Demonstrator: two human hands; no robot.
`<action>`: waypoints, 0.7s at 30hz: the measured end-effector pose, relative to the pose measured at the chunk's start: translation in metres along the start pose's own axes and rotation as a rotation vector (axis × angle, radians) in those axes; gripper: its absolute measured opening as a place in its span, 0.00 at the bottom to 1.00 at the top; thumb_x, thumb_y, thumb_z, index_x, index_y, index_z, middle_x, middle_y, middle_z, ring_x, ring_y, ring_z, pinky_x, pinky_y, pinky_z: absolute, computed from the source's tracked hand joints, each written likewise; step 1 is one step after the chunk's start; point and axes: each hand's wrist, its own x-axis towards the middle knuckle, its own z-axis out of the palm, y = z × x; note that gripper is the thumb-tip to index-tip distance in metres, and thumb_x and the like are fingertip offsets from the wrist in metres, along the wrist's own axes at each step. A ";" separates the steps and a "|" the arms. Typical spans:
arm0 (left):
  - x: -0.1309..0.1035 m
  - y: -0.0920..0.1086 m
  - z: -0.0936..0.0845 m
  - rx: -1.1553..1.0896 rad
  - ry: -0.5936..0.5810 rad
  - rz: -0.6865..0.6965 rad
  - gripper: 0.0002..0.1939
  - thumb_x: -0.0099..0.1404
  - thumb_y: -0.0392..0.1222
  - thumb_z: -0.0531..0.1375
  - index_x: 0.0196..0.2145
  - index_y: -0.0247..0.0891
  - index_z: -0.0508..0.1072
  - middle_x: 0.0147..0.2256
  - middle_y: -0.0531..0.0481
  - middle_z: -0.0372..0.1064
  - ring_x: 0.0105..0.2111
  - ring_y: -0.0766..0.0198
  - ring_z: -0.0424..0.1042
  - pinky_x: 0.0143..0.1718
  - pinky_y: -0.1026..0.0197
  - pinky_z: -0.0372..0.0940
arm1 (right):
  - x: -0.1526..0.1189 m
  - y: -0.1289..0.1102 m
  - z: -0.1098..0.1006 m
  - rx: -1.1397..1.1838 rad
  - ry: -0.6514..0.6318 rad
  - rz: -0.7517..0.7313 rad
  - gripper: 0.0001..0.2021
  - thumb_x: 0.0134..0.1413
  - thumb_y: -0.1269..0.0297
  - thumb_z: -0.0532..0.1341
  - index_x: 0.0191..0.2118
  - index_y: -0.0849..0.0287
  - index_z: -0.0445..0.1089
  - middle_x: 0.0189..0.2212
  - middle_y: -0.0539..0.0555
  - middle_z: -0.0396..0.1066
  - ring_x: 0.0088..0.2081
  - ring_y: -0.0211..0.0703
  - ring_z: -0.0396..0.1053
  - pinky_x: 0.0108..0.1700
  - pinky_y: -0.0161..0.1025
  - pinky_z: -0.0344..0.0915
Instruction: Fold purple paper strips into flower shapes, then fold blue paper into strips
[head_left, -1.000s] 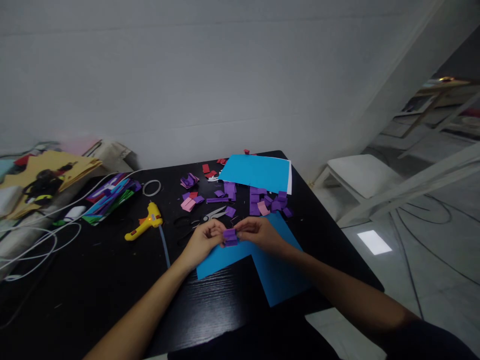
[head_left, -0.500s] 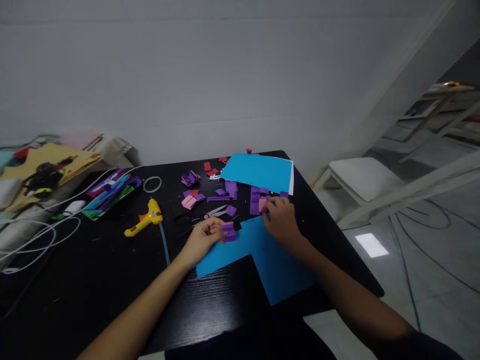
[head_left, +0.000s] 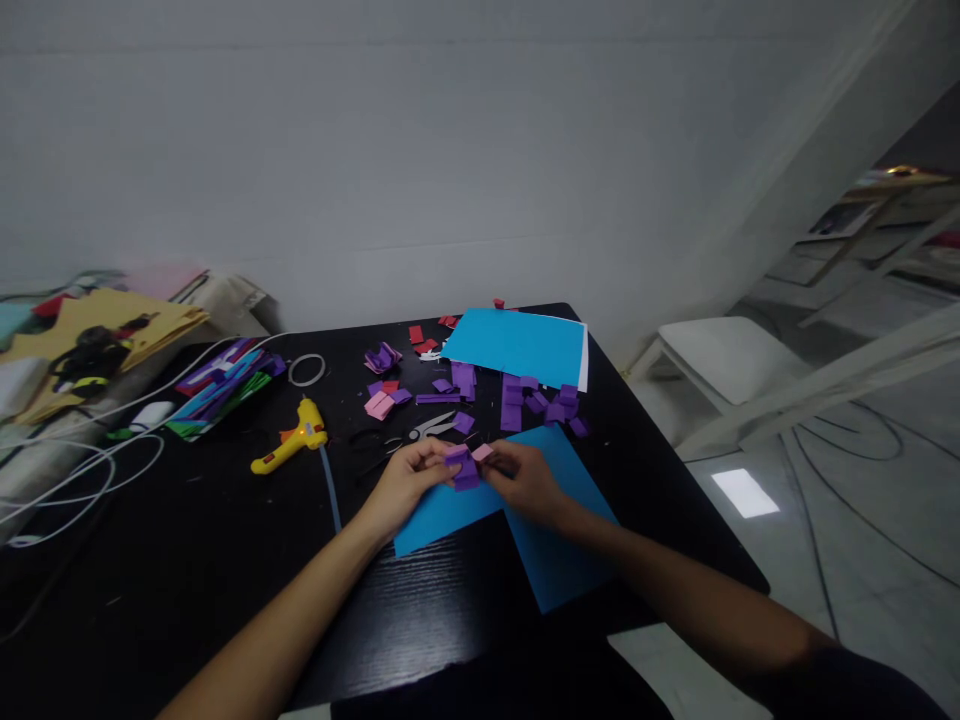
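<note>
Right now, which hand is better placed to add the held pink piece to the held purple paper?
Likely the right hand: its fingers pinch the pink piece right by the purple paper, which the left hand holds.

Overall light: dim and flat, with a cool grey cast.
Wall (head_left: 450, 180): dull grey, darker toward the top.
Table (head_left: 210, 570): nearly black, with a pale sheen toward the near edge that brings out the grain.
Floor (head_left: 862, 540): one hard white patch of glare, its source out of sight.
Blue sheet (head_left: 564, 560): darker close to the right forearm.
Purple paper (head_left: 466, 474): colour clear, creases soft.
Left hand (head_left: 409, 482) and right hand (head_left: 529, 485): finger detail smeared.
Far desk (head_left: 870, 200): blurred and murky, with a small warm glow.
Chair (head_left: 720, 355): stretched by wide-angle distortion.
</note>
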 end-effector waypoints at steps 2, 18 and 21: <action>0.000 0.000 0.000 0.013 0.009 0.002 0.16 0.51 0.44 0.75 0.34 0.33 0.79 0.27 0.51 0.75 0.27 0.66 0.70 0.34 0.64 0.65 | 0.001 -0.002 -0.003 0.028 -0.006 0.049 0.07 0.59 0.64 0.61 0.32 0.53 0.75 0.31 0.51 0.79 0.36 0.46 0.77 0.38 0.40 0.72; 0.002 -0.004 -0.002 0.139 0.037 0.031 0.16 0.51 0.47 0.74 0.31 0.35 0.76 0.21 0.54 0.72 0.23 0.66 0.71 0.28 0.65 0.63 | -0.002 0.003 0.007 0.128 0.000 0.009 0.11 0.53 0.63 0.66 0.42 0.51 0.69 0.34 0.50 0.80 0.39 0.48 0.80 0.44 0.45 0.76; 0.004 -0.005 -0.003 0.159 0.017 0.038 0.16 0.52 0.48 0.74 0.31 0.34 0.76 0.22 0.53 0.73 0.22 0.66 0.71 0.28 0.64 0.65 | -0.004 0.003 0.007 0.148 -0.023 -0.003 0.13 0.53 0.65 0.66 0.44 0.51 0.67 0.36 0.50 0.81 0.40 0.49 0.80 0.45 0.45 0.76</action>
